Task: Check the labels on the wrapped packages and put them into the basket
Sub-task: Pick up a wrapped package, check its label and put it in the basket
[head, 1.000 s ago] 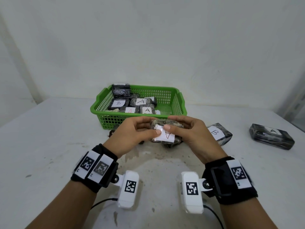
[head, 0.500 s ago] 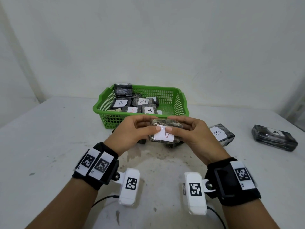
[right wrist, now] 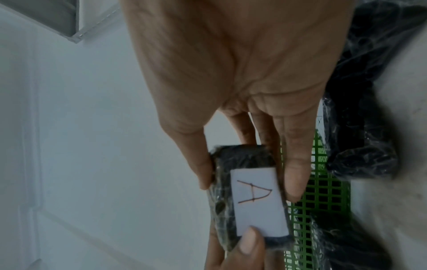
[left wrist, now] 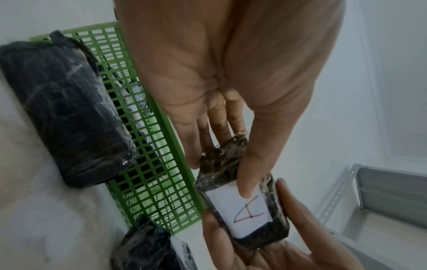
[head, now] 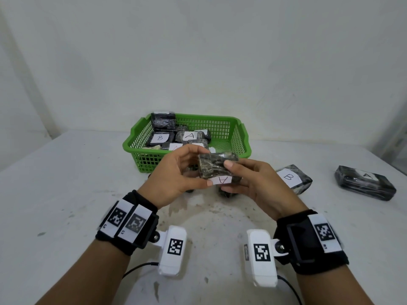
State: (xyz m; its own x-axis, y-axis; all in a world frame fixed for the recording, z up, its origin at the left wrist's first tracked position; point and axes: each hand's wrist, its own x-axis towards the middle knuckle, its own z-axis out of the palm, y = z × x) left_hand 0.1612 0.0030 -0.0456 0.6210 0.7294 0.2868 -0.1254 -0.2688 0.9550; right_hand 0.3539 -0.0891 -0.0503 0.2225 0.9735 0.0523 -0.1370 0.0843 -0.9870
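Head view: my left hand (head: pixel 174 175) and right hand (head: pixel 253 183) hold one packet (head: pixel 217 169) between them, raised above the desk (head: pixel 66 194) just in front of the basket (head: pixel 240 137). Left grip: thumb laid on the white label (head: pixel 222 179), fingers behind the packet's left end. Right grip: thumb on top of the wrap, fingers curled beneath the right end. Left wrist view: the label (left wrist: pixel 247 208) reads "A"; my thumb tip rests on its upper edge. Right wrist view: the same label (right wrist: pixel 258 201), pinched between my thumb and fingers, with the left thumb tip on its far end. The basket stands toward the desk's back edge, near the middle, and carries several packets marked "A" and "B". On the desk's right side lie two more: a "B" packet (head: pixel 293 178) just beside my right hand, and an "A" packet (head: pixel 364 184) near the right edge.
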